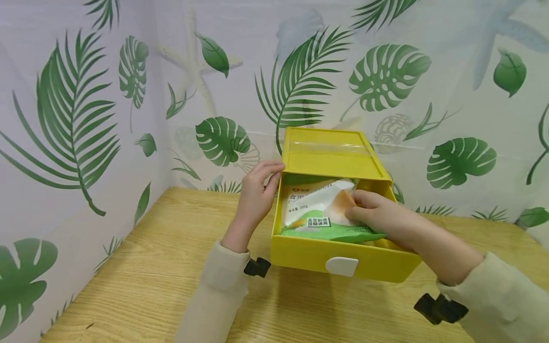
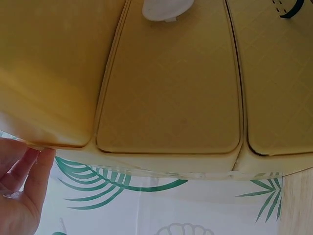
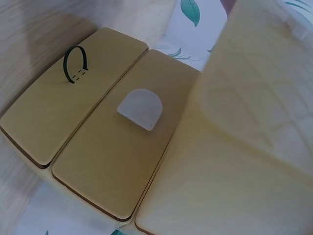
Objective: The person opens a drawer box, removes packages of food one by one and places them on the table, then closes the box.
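The right hand [image 1: 377,212] pinches a starch packet [image 1: 315,209], which lies to its left inside the yellow drawer [image 1: 300,252]; the left hand [image 1: 258,187], unclenched, touches the drawer cabinet [image 1: 330,162] at its right.

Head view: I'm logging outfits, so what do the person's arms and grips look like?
The left sleeve and right sleeve are plain cream. A blocky black device sits by the left cuff, another by the right cuff. The left grip and right grip are ungloved; no cables show.
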`<action>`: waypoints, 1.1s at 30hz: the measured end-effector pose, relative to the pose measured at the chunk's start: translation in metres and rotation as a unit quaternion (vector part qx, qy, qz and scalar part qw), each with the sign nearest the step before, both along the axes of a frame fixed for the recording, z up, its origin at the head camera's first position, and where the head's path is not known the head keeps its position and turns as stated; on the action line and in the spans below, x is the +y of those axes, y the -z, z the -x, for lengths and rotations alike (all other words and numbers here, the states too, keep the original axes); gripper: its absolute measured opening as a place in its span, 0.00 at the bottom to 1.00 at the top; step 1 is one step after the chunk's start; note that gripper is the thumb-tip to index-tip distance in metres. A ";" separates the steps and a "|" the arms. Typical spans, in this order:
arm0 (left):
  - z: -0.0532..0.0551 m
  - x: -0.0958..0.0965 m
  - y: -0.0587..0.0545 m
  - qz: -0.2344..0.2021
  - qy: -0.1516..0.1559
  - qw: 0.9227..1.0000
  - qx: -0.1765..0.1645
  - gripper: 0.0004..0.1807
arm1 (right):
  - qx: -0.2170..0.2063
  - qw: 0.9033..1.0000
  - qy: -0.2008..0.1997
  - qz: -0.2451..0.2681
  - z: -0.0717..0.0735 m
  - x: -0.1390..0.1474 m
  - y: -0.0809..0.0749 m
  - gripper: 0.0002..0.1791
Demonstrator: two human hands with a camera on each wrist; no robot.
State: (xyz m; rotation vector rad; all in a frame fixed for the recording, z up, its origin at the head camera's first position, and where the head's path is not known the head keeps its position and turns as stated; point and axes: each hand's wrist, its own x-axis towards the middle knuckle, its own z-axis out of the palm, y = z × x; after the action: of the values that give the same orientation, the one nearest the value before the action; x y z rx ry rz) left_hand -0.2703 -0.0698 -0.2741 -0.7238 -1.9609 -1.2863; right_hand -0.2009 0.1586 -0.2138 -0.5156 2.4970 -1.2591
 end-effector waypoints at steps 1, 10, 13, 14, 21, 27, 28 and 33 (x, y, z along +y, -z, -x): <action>0.000 0.000 0.000 0.000 0.000 1.000 0.000 0.10 | 0.001 1.000 0.002 0.005 0.000 0.000 0.000 0.13; 0.000 0.000 -0.001 0.004 -0.003 1.000 0.002 0.09 | -0.012 0.998 0.002 0.063 -0.002 0.001 -0.003 0.12; 0.000 -0.001 -0.001 0.004 -0.003 1.000 0.005 0.09 | -0.030 0.995 0.007 0.099 -0.004 0.001 -0.005 0.12; 0.000 -0.001 -0.001 0.004 -0.003 1.000 0.005 0.09 | -0.036 0.993 0.010 0.111 -0.004 0.001 -0.005 0.13; 0.000 -0.001 -0.002 0.006 -0.003 1.000 0.010 0.09 | -0.037 0.988 0.028 0.150 -0.004 0.006 -0.005 0.15; 0.000 -0.001 -0.002 0.009 -0.001 1.000 0.015 0.09 | -0.059 0.977 0.019 0.203 -0.008 0.016 -0.009 0.14; 0.000 -0.001 -0.002 0.009 -0.001 1.000 0.016 0.09 | -0.066 0.974 0.014 0.215 -0.009 0.017 -0.009 0.14; 0.000 -0.002 -0.003 0.008 -0.003 1.000 0.013 0.09 | -0.073 0.959 -0.028 0.274 -0.013 0.028 -0.012 0.09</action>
State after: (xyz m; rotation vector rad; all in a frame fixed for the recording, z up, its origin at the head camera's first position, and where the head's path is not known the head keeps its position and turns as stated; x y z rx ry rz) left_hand -0.2701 -0.0723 -0.2714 -0.7372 -1.9540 -1.2527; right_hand -0.1882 0.1865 -0.2022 -0.5828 1.9811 -1.8953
